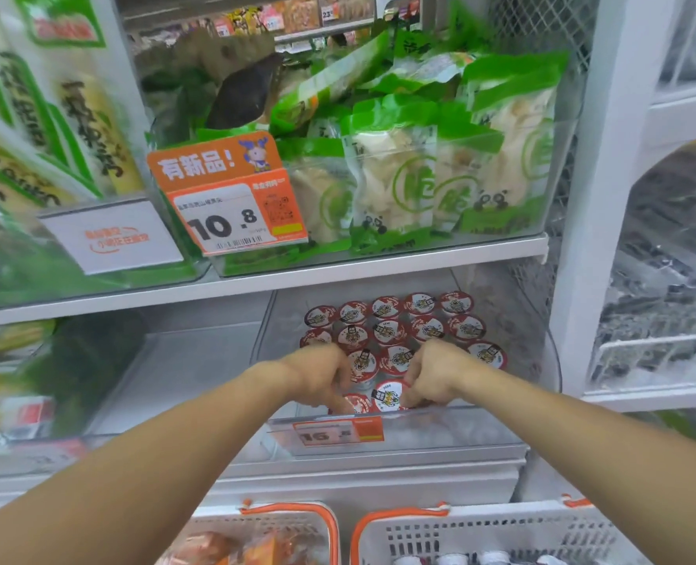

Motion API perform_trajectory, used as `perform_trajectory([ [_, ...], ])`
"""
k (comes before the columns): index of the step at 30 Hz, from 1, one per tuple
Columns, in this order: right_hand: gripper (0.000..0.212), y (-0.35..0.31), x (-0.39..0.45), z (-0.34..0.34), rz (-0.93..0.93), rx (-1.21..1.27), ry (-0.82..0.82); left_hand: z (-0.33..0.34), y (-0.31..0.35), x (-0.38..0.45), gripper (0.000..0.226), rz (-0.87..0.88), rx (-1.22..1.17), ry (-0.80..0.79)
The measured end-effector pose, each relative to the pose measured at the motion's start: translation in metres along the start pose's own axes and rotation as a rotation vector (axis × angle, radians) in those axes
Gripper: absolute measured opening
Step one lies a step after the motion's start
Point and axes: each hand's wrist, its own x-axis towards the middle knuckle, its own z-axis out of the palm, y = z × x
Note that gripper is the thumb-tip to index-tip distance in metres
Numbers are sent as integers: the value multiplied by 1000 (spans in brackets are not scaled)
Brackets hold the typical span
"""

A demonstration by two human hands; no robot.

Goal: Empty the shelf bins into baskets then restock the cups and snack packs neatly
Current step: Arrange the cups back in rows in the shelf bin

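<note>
Both my hands reach into a clear shelf bin on the lower shelf that holds several small cups with red and white lids. My left hand has its fingers curled down onto a front-row cup. Right beside it, my right hand pinches another front-row cup. On the shelf above, a clear bin holds several green and white snack packs. Two white baskets with orange rims stand below: the left basket has orange packs, the right basket shows a few cups.
An orange price tag reading 10.8 hangs on the upper bin, and another tag sits on the cup bin's front. More green packs fill the bins at left. White wire racks stand at right.
</note>
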Motion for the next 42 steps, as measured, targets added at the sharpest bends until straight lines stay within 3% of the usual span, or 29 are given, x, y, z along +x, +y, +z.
perform_trajectory([
  [2,44,-2,2,1,8,11,-11,0,1,1,30,-52,-20,-43],
  [7,44,-10,8,3,17,112,-11,-16,0,0,30,-127,119,103],
  [10,39,-20,14,9,20,135,-24,-19,-4,-1,33,-145,170,101],
  [15,38,-30,26,21,38,217,-28,-18,-3,-1,33,-122,224,72],
  [23,38,-32,31,25,62,288,4,-19,0,-11,52,-78,308,49],
  [31,40,-31,30,21,81,240,-12,-15,3,-17,48,-54,421,28],
  [37,31,-31,10,15,62,243,12,-19,2,-18,43,-51,327,87],
  [40,23,-24,-22,-8,-45,187,215,-27,5,-25,29,-16,190,236],
  [42,10,-21,-62,-22,-179,292,400,-33,14,-40,19,49,109,398],
])
